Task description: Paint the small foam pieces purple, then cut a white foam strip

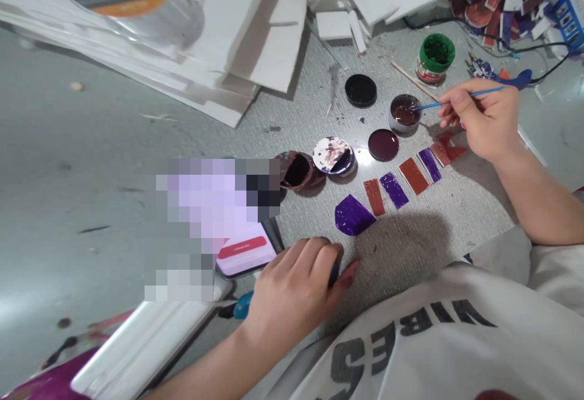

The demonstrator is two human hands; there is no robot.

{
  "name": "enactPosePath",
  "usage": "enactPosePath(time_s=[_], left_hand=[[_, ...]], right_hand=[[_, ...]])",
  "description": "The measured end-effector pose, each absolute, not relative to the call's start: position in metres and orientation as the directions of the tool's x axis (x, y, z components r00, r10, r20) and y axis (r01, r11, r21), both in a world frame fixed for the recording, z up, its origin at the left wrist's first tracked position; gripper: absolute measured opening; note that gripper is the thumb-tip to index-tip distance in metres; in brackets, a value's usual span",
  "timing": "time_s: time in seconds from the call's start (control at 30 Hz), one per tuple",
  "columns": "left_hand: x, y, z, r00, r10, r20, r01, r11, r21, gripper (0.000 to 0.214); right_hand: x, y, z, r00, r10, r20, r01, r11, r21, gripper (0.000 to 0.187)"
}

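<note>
Right hand: fingers and thumb pinched on a blue brush, its tip in the pot.
Left hand: on the counter, fingers curled over a blue tool; mostly hidden under my palm, so I cannot tell whether I grip it.

Pot: small, round, open, upright; dark reddish-brown paint inside.
Green jar: open, beyond the pot; green coating on its inner wall, level unclear.
Brown jar: near the phone, dark inside; contents cannot be made out.
White tub: just beside the brown jar; top blotched with purple and brown.
Black lid: flat, beyond the pot.
Red lid: flat, between pot and white tub; glossy dark red surface.
Clear tub: on the white boards, dark-and-orange top lettered "CLASSIC".

Painted pieces: a slanting row on the counter, nearer me than the pot, purple alternating with rust red; a broad purple one ends the row towards my left hand, a red one lies near my right.
</note>
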State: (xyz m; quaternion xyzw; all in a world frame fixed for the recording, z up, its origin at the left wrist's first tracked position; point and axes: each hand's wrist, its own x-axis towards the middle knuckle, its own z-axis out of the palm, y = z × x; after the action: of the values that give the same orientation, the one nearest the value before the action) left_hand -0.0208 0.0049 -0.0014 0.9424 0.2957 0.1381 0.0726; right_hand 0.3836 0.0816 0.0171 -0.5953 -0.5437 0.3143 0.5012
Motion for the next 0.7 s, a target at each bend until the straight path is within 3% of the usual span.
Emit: enactPosePath(time_s=[0.2,0.7], left_hand=[[-0.022,0.005,-0.003,0.787,0.578,0.217,0.541,-0.815,0.208,0.016],[-0.023,0.004,-0.003,0.786,0.581,0.212,0.544,-0.812,0.211,0.014]], right_hand=[[0.383,0.085,0.011,0.213,0.963,0.167,0.261,0.109,-0.959,0.042],[0.373,0.082,0.010,0.245,0.943,0.225,0.324,0.139,-0.936,0.049]])
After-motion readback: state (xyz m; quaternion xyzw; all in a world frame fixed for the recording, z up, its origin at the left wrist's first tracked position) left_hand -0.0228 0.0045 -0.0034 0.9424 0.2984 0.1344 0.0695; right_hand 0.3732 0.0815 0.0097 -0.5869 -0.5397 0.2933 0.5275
